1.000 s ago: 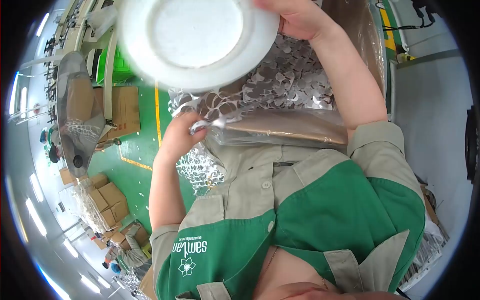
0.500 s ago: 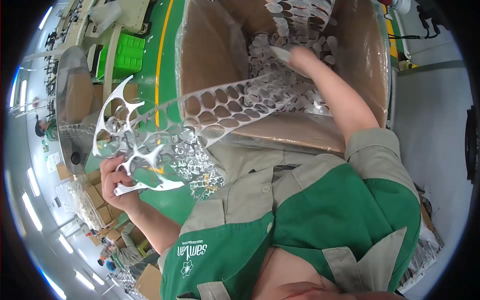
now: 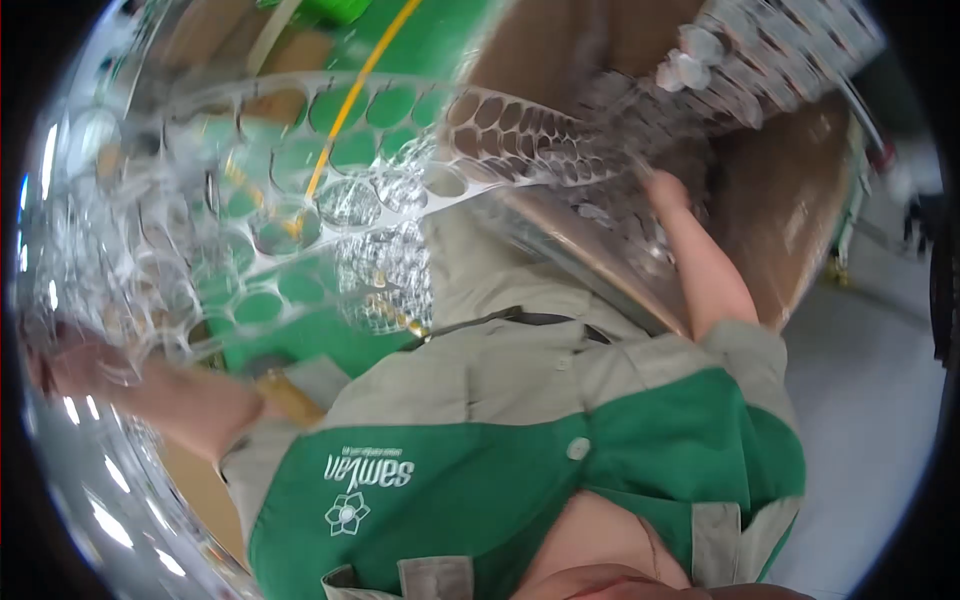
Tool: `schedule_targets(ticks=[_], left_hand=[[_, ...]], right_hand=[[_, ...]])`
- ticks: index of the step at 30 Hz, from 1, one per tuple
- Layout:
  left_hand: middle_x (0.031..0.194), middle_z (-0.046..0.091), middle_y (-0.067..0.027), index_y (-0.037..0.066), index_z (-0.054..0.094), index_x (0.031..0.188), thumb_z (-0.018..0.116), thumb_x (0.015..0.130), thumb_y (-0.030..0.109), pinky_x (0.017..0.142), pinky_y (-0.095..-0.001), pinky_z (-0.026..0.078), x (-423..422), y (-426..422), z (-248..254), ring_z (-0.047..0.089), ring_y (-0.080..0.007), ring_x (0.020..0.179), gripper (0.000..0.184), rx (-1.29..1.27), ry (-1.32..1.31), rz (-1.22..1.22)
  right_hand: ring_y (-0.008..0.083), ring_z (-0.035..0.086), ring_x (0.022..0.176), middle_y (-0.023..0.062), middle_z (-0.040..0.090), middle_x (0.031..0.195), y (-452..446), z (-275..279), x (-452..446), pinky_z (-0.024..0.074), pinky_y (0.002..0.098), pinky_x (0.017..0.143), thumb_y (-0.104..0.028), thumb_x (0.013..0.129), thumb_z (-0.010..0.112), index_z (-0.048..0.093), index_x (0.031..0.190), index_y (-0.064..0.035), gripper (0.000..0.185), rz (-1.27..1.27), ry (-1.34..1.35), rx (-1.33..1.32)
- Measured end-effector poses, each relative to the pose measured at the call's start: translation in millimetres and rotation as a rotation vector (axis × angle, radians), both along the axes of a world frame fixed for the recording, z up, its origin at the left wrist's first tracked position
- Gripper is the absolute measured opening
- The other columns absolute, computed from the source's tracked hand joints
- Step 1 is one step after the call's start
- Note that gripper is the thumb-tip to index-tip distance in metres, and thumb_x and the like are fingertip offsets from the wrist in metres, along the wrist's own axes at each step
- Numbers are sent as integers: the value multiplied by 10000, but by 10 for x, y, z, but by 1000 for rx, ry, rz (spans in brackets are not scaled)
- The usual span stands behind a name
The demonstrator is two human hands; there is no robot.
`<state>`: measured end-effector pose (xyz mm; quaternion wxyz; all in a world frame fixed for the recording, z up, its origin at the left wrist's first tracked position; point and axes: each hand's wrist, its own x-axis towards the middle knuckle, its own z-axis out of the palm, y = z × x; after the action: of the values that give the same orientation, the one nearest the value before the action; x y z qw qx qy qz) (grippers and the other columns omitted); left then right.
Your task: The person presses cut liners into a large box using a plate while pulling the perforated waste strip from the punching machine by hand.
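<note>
A long clear plastic strip with rows of round holes [image 3: 290,245] stretches from the left side across to the box. Its left end is at my left hand [image 3: 75,360], which is smeared by motion at the far left edge but looks closed on the strip. My right hand [image 3: 668,192] is down in the brown cardboard box [image 3: 800,215], near the strip's far end; its fingers are blurred, and what they touch is hidden. Loose clear round pieces [image 3: 690,65] lie beside another perforated sheet [image 3: 790,60] at the top of the box.
A shiny heap of crumpled perforated plastic [image 3: 385,255] lies on the green floor [image 3: 270,345] left of my body. A yellow line [image 3: 350,90] runs along the floor. Part of a green crate [image 3: 340,8] shows at the top.
My left hand has swung outward to the left, drawing the perforated strip further out of the box. My view has turned, so the box appears tilted and further right.
</note>
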<state>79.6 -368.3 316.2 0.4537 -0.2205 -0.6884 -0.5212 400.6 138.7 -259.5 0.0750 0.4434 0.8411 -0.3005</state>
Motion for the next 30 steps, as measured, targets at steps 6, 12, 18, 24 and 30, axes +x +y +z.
schedule_targets(ticks=[6, 12, 18, 24, 30], left_hand=[[913, 612, -7, 90, 603, 1103, 626, 788, 270, 682, -286, 413, -1259, -986, -945, 528, -124, 783, 363, -714, -342, 583], [1291, 475, -105, 136, 410, 1318, 729, 707, 381, 878, -607, 368, -1284, -629, -1948, 467, -369, 1138, 731, -1214, -1748, 174], [1168, 567, -117, 65, 527, 1207, 697, 745, 346, 888, -299, 434, -1222, 1406, -2208, 533, -209, 1085, 567, -1129, -854, -550], [1163, 571, -61, 72, 540, 1189, 672, 796, 230, 926, -285, 404, 16, 3701, -2369, 524, -139, 1069, 443, -910, -813, -1480], [832, 623, -5, 63, 661, 985, 678, 748, 284, 653, -280, 424, 1237, 4792, -3634, 528, -118, 731, 324, -1020, -974, -1342]], right_hand=[[352, 587, 926, 209, 618, 962, 619, 595, -297, 453, 414, 782, -351, 764, 632, 611, 1028, -36, 412, 162, 51, 164], [125, 589, 800, 64, 656, 883, 754, 1774, -535, 459, 286, 733, -218, 834, 605, 615, 1040, 3, 302, 168, 456, -275], [123, 597, 745, 61, 660, 835, 645, 2460, -215, 472, 295, 680, -256, 794, 649, 648, 957, -22, 285, 127, 118, -225], [303, 609, 791, 176, 643, 836, 629, 2069, 297, 465, 387, 729, -497, 728, 638, 656, 873, -18, 501, 373, -172, 20], [314, 613, 734, 145, 651, 834, 478, 1543, 648, 478, 384, 702, -522, 708, 647, 679, 901, -79, 485, 123, -143, 84]])
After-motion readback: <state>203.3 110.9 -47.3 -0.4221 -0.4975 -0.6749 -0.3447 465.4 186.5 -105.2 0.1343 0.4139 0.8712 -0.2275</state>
